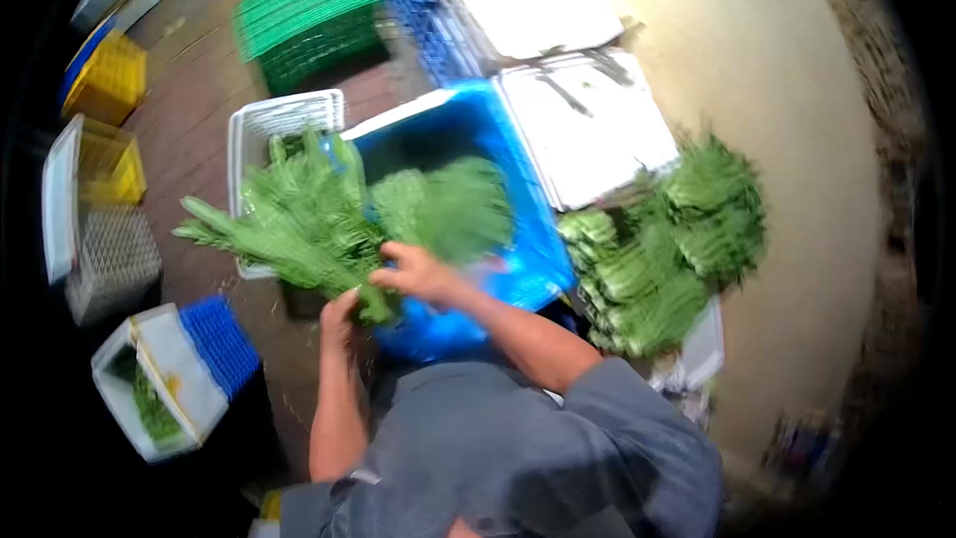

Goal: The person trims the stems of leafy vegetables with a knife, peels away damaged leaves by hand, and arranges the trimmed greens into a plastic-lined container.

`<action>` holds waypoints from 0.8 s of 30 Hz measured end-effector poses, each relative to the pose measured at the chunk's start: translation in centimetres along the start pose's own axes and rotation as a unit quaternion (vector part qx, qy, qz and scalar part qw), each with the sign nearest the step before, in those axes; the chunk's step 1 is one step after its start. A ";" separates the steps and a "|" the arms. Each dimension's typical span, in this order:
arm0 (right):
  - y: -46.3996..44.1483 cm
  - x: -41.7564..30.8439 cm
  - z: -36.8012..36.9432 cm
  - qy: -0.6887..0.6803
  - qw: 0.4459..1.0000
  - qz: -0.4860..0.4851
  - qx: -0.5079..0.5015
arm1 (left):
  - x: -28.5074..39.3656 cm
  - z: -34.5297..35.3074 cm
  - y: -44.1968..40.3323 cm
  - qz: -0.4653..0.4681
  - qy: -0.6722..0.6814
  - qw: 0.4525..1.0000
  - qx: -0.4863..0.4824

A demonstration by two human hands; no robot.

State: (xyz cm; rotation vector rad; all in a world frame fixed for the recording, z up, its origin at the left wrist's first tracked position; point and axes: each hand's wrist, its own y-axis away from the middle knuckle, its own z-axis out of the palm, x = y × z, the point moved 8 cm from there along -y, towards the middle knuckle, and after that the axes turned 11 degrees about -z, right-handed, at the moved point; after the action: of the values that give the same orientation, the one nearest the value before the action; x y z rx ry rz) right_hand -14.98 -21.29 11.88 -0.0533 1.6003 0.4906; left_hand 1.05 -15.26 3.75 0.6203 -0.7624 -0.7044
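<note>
Greens — held over white basket rim.

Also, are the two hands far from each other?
No, the left hand and the right hand are close together at the bunch of greens.

Leafy bunch partly blocks the white crate.

A leafy bunch sits between the left fingers and right fingers, partly in front of a basket. Right of the basket stands a lined tub with more leaves inside. Right of the tub lie a flat panel and, nearer, a leaf heap. Stacked crates stand beyond the basket; a box holding leaf stalks lies leftward.
</note>
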 end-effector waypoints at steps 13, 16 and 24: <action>19.9 6.0 -18.3 -0.130 0.932 -0.138 0.309 | -10.3 26.3 -3.0 -0.063 -0.494 0.840 -0.215; 26.3 6.6 -21.4 -0.220 0.867 -0.130 0.427 | -14.7 33.9 -2.1 -0.062 -0.562 0.778 -0.275; 40.6 14.0 -31.6 -0.408 0.604 -0.162 0.666 | -20.9 44.7 -2.4 -0.024 -0.536 0.782 -0.316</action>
State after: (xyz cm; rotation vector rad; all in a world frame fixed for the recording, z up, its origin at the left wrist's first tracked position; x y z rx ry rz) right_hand -59.38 8.29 9.97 0.8876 0.6494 -0.9633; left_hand -45.72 -11.83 19.37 -0.4797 -1.4523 -1.3057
